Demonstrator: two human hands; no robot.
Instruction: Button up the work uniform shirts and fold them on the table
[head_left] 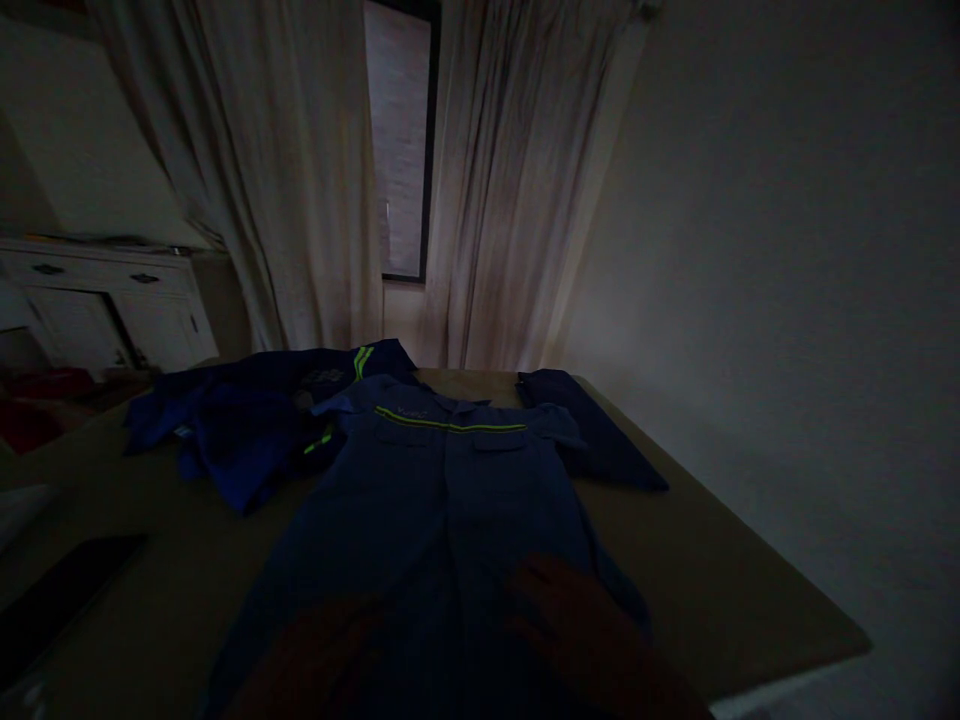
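Observation:
A blue collared work garment lies spread face up, its collar end pointing away from me. It has a front placket, two chest pocket flaps and a yellow-green stripe across the chest. Over its lower left part is my left hand, fingers stretched out and apart. My right hand lies over the lower right part, also with its fingers spread. Neither hand shows anything gripped. The picture is very dark, so fingertip contact with the cloth is hard to make out. The garment's lower end runs out of view.
Crumpled blue clothing with yellow-green stripes lies at the left on the table. A folded dark blue garment is at the right, near the wall. A dark flat object rests front left. Curtains hang behind.

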